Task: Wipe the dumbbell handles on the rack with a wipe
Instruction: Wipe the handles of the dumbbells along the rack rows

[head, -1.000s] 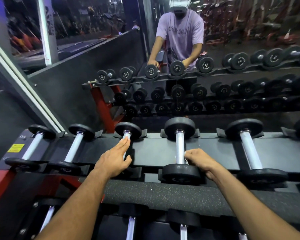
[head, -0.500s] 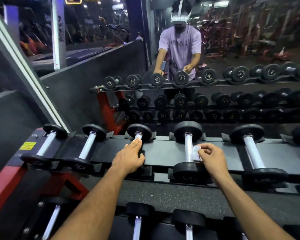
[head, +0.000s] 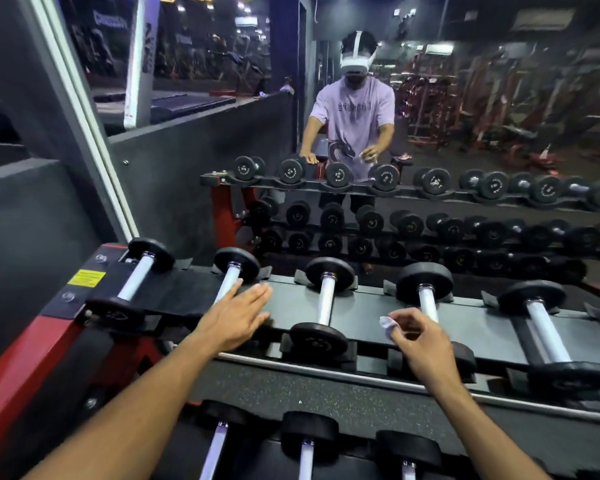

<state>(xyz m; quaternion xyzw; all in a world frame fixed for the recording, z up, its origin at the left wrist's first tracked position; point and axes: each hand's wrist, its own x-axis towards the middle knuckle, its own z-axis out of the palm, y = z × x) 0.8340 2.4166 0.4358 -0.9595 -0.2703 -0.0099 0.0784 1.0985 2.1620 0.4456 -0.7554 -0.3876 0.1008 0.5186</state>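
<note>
Several black dumbbells with bright steel handles lie across the top shelf of the rack (head: 368, 317). My left hand (head: 236, 315) is flat with straight fingers over the near part of the second dumbbell (head: 228, 282); whether it touches is unclear. My right hand (head: 421, 342) pinches a small crumpled white wipe (head: 386, 323) between thumb and fingertips. It is held off the handles, between the third dumbbell (head: 326, 299) and the fourth dumbbell (head: 427, 304), and hides the fourth's near end.
A first dumbbell (head: 136, 278) lies at the far left and a fifth dumbbell (head: 546, 332) at the right. A lower shelf (head: 326, 403) holds more dumbbells near me. A mirror (head: 465, 168) behind the rack reflects a person and the rack. A grey wall (head: 32, 220) stands to the left.
My right hand came off the fourth dumbbell's handle and moved left with the wipe. My left hand left the third dumbbell and shifted left over the second.
</note>
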